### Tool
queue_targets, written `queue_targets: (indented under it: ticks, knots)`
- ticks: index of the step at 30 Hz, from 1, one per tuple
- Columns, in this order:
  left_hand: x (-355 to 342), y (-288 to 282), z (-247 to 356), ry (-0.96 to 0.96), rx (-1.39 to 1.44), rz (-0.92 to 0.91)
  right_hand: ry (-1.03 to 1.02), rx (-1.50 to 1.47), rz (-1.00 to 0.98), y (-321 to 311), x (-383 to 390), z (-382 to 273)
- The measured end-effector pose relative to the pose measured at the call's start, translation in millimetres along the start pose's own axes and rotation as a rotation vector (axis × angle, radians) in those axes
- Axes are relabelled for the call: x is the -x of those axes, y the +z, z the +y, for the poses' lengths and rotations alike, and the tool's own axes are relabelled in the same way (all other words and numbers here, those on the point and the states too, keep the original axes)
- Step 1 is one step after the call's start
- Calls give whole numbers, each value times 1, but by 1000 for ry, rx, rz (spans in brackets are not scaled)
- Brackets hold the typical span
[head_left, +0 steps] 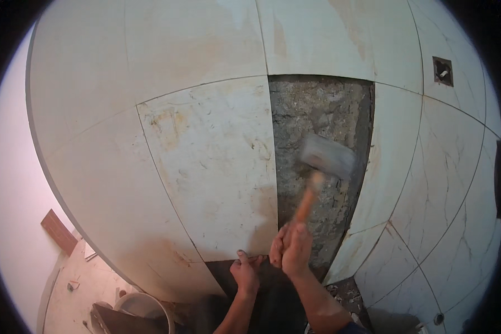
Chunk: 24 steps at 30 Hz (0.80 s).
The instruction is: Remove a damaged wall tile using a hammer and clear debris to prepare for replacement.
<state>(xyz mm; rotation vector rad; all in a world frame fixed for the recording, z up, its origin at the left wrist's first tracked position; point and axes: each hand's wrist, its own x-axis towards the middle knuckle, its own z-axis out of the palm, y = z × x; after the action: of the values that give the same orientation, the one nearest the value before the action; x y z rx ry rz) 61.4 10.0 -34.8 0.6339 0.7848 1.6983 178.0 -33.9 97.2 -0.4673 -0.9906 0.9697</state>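
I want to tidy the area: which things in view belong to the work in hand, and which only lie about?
In use:
mallet, in the right hand
stained tile, left hand at its lower edge
bare wall patch beside it

Apparently just lying about:
brown board at left
bucket, lower left, use unclear

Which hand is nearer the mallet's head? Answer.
Right: the right hand grips the handle below the mallet's head; the left hand is farther off, at the bottom edge of the stained tile.
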Motion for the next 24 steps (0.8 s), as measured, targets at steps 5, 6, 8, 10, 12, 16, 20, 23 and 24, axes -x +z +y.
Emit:
queue_targets:
  ticks: [5,6,8,10,12,16,20,23,24]
  knots:
    - [-3,3,0,3,-25,29,-36,285,-80,-15,-21,-9]
    - [-3,3,-2,-3,26,23,-14,439,-175,-21,-21,-10]
    - [-7,3,-4,16,68,-17,101,330,-35,-40,-18,-17]
    - [-7,0,-6,2,62,10,-87,661,-45,-53,-12,-16]
    - [-9,-6,-7,-17,86,8,-285,854,-232,-64,-5,-14]
    - [-11,-14,-7,-24,-78,93,-793,1182,-699,-78,-4,-9]
    - [-10,-8,-13,94,103,82,-682,1605,-934,-82,-16,-1]
    - [-15,-8,-21,5,187,118,-645,1532,-981,-77,-23,2]
    - [-17,-12,-23,-56,158,190,-705,1427,-1076,-75,-22,3]
